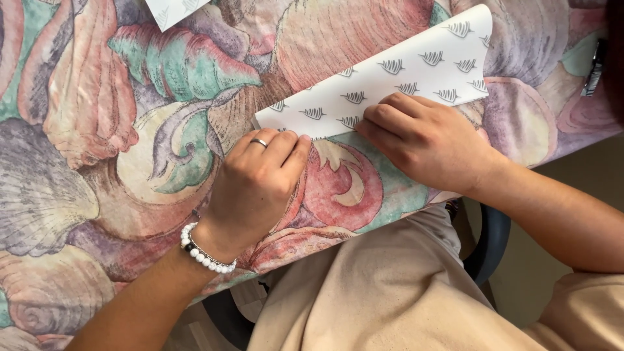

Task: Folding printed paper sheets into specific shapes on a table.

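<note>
A folded sheet of white paper [396, 78] printed with small grey leaf-like marks lies on a table covered by a cloth with large shell patterns [130, 130]. My left hand [257, 182], with a ring and a white bead bracelet, presses its curled fingertips on the paper's near left edge. My right hand [426, 140] presses fingers down along the same folded near edge, further right. Both hands rest on the paper rather than grasping it.
A corner of another white patterned sheet [172, 10] shows at the top edge. A dark shiny object [595, 68] lies at the table's right side. The table edge runs diagonally near my lap; a chair seat [491, 240] shows below.
</note>
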